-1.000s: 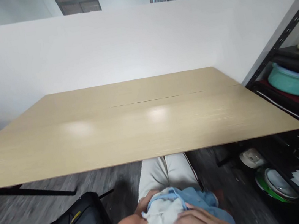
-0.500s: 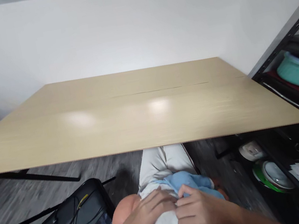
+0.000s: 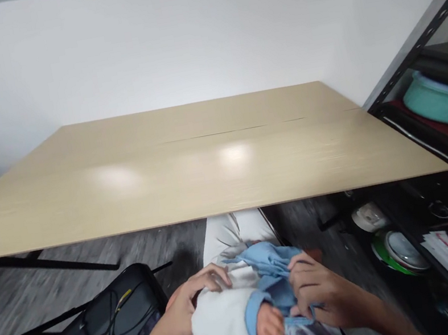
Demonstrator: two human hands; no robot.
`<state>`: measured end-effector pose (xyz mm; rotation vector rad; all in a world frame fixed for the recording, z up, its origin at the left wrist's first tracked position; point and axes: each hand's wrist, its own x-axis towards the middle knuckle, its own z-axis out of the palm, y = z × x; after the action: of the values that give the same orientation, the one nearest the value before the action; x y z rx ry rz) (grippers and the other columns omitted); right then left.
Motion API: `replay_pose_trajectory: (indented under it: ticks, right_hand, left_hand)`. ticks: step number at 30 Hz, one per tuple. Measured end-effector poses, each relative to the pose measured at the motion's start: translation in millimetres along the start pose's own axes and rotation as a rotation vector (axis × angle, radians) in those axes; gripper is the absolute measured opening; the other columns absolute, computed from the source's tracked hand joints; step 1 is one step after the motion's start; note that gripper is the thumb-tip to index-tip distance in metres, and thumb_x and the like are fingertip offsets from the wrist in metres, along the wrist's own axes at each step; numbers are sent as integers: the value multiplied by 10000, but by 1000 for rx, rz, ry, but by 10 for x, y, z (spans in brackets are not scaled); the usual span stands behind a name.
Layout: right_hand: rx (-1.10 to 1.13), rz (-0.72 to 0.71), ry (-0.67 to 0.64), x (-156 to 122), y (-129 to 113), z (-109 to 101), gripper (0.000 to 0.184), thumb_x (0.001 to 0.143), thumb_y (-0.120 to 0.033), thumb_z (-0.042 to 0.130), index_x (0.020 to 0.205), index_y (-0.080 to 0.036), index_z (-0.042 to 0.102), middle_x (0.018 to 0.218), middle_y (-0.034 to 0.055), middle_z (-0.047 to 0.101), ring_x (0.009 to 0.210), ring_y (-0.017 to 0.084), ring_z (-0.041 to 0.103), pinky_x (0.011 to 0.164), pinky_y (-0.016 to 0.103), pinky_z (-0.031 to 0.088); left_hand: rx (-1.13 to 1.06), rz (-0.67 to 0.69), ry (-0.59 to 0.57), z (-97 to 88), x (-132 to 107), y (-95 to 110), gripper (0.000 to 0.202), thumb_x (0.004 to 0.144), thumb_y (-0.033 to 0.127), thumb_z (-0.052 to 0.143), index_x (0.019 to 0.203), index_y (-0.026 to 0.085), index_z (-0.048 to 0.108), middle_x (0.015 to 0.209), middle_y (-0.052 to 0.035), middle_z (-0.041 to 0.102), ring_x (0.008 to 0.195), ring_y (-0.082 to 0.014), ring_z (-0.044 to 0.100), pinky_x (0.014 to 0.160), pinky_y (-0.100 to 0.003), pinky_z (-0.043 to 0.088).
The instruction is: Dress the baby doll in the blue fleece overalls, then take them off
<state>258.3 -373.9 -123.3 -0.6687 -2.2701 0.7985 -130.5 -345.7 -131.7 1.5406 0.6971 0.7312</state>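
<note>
A baby doll [image 3: 266, 327] lies on my lap below the table edge, dressed in a white and light blue garment [image 3: 267, 266]. One small doll hand sticks out of a blue cuff. My left hand [image 3: 188, 306] is closed around the doll's white-clad side, fingers curled over the top. My right hand [image 3: 318, 286] grips the bunched blue cloth at the doll's other side. The doll's head is hidden behind my left hand.
A long light wooden table [image 3: 189, 168] stretches in front of me against a white partition. A black chair [image 3: 106, 332] with cables stands at my lower left. At the right, a dark metal rack [image 3: 442, 152] holds a teal bowl [image 3: 446, 99], dishes and bright packets.
The doll has been turned and lifted, so its sleeve and small hand now show. My hands have moved apart, the left to the white side, the right to the blue cloth.
</note>
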Motion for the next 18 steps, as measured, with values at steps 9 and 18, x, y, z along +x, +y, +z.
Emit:
replay_pose_trajectory:
  ticks: [9, 18]
  right_hand:
    - [559, 460, -241, 881, 462, 29, 473, 1165, -320, 546, 1627, -232, 601, 1599, 137, 727, 1515, 244, 682, 1336, 469, 484]
    - [-63, 483, -877, 2058, 832, 710, 396, 1014, -544, 834, 1253, -228, 838, 1218, 67, 894, 1073, 256, 827, 825, 290, 565]
  left_hand:
    - [-41, -57, -230, -103, 72, 185, 764, 763, 797, 996, 1248, 253, 767, 1364, -141, 771, 1275, -347, 730, 1180, -462, 549]
    - [750, -690, 213, -28, 217, -42, 554, 1105, 718, 424, 1089, 215, 655, 1133, -166, 806, 1124, -386, 757, 993, -473, 505]
